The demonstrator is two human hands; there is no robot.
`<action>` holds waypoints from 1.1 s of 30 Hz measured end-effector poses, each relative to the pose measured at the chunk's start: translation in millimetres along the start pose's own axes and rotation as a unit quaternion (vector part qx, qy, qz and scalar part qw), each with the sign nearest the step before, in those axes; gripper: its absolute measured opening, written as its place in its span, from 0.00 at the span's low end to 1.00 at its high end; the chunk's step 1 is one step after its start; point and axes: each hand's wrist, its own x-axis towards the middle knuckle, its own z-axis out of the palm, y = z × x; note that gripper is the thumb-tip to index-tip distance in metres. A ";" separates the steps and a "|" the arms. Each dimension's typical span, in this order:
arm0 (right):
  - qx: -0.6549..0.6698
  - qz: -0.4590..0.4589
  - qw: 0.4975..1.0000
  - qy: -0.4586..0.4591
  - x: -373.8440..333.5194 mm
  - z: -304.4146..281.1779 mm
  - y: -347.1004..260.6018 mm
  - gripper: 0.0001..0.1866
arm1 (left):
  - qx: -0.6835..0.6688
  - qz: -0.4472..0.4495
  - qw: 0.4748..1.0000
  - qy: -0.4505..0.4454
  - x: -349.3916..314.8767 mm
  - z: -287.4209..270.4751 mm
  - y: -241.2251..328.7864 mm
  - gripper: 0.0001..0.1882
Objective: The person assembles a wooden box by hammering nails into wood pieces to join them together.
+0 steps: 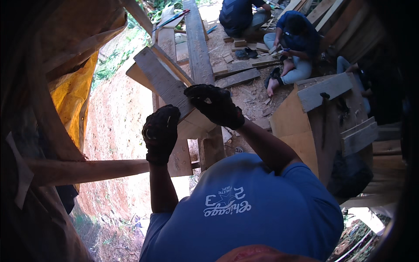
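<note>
A flat wooden board (163,78) slants away from me over a wooden work stand, its near end between my two hands. Both hands wear black gloves. My left hand (161,133) is closed at the near left edge of the board, its fingertips partly hidden. My right hand (216,105) curls its fingers at the board's right edge, close to the near end. Below them sits a lighter wooden block or panel (196,124), part of the stand. A long, thick plank (198,46) stretches from behind the board toward the far side.
One person (297,43) sits on the ground with wood pieces; another crouches (238,17) farther back. A third is partly visible at the right. A wooden bench (301,131) stands at my right. Beside me on the left are a horizontal pole (96,171) and a yellow tarp (74,96).
</note>
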 end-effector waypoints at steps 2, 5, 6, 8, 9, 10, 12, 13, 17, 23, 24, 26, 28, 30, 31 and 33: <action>-0.024 -0.012 0.999 0.042 -12.7 -23.6 -9.5 0.17 | 0.024 0.003 1.000 -0.013 -2.1 -3.2 0.3 0.08; -0.177 0.043 0.977 0.108 -41.9 -92.1 -20.4 0.16 | -0.037 -0.002 0.999 -0.011 -5.2 2.9 -7.2 0.10; -0.273 0.084 0.949 0.133 -57.8 -121.1 -27.0 0.17 | -0.049 -0.014 0.999 -0.015 -5.9 6.5 -7.9 0.10; -0.472 0.119 0.854 0.182 -98.3 -182.9 -23.2 0.17 | -0.051 -0.026 0.998 -0.009 -8.2 7.2 -2.8 0.11; -0.573 0.138 0.784 0.196 -118.6 -208.1 -28.9 0.20 | -0.059 -0.029 0.998 -0.011 -8.4 8.5 -2.5 0.10; -0.702 0.099 0.675 0.205 -142.3 -233.0 -28.4 0.23 | -0.066 -0.030 0.997 -0.013 -7.5 9.4 -2.0 0.10; -0.783 0.221 0.558 0.163 -175.2 -264.8 -44.7 0.19 | -0.054 -0.030 0.998 -0.019 -3.1 6.0 2.1 0.09; -0.784 0.248 0.549 0.147 -188.2 -279.0 -34.5 0.18 | -0.044 -0.029 0.999 -0.005 -7.3 3.9 4.6 0.09; -0.821 0.287 0.486 0.086 -268.8 -317.8 12.6 0.14 | -0.068 -0.022 0.997 0.006 0.7 0.9 4.1 0.09; -0.772 0.139 0.616 0.078 -177.9 -273.2 -64.3 0.16 | -0.121 -0.054 0.991 0.021 -2.2 -1.0 -8.0 0.08; -0.758 0.057 0.649 0.029 -157.2 -264.1 -74.2 0.17 | -0.134 -0.059 0.989 0.020 -2.9 -1.2 -7.9 0.08; -0.476 0.077 0.874 0.065 -108.5 -201.2 -99.2 0.15 | -0.153 -0.060 0.986 0.023 -2.5 -0.9 -6.0 0.08; -0.268 0.189 0.945 -0.014 -79.2 -158.0 -112.0 0.19 | -0.124 -0.025 0.989 0.075 -6.1 3.2 -9.5 0.05; -0.171 0.202 0.957 -0.120 -61.6 -125.6 -112.1 0.27 | -0.127 -0.015 0.988 0.085 -5.8 7.7 -9.8 0.05; -0.155 0.158 0.968 -0.118 -54.9 -109.3 -111.1 0.26 | -0.142 -0.026 0.987 0.069 -5.3 7.5 -9.8 0.05; -0.208 0.028 0.969 -0.134 -38.1 -83.8 -112.1 0.25 | -0.162 -0.031 0.984 0.061 -3.6 9.5 -10.3 0.06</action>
